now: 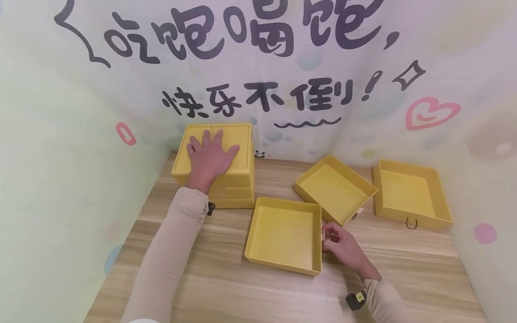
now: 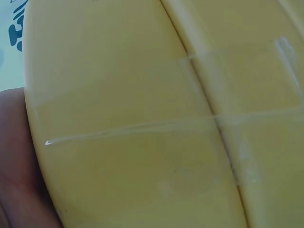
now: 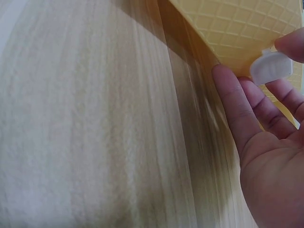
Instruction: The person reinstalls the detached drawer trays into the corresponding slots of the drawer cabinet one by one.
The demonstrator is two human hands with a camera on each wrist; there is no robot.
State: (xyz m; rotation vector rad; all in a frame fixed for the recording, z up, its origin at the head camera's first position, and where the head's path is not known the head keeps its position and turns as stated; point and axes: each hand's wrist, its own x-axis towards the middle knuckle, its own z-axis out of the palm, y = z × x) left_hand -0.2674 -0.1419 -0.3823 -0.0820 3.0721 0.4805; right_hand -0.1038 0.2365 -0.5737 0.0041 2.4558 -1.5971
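Note:
A yellow drawer cabinet (image 1: 236,190) stands at the back left. My left hand (image 1: 210,157) rests on its top with the fingers spread. In the left wrist view, clear tape (image 2: 142,126) runs over the cabinet's yellow face (image 2: 118,180), part of the hand showing at the left edge. A yellow drawer (image 1: 282,233) lies in front, open side up, its handle side facing right. My right hand (image 1: 345,246) is at that side and pinches its small white handle (image 3: 271,67). The right wrist view shows the drawer's waffle-patterned front (image 3: 237,28) behind the fingers.
Another yellow drawer (image 1: 335,188) lies turned at an angle behind the right hand. A third drawer (image 1: 412,190) with a ring-shaped handle sits at the far right. The wooden tabletop (image 1: 226,287) meets a printed wall (image 1: 282,139) at the back.

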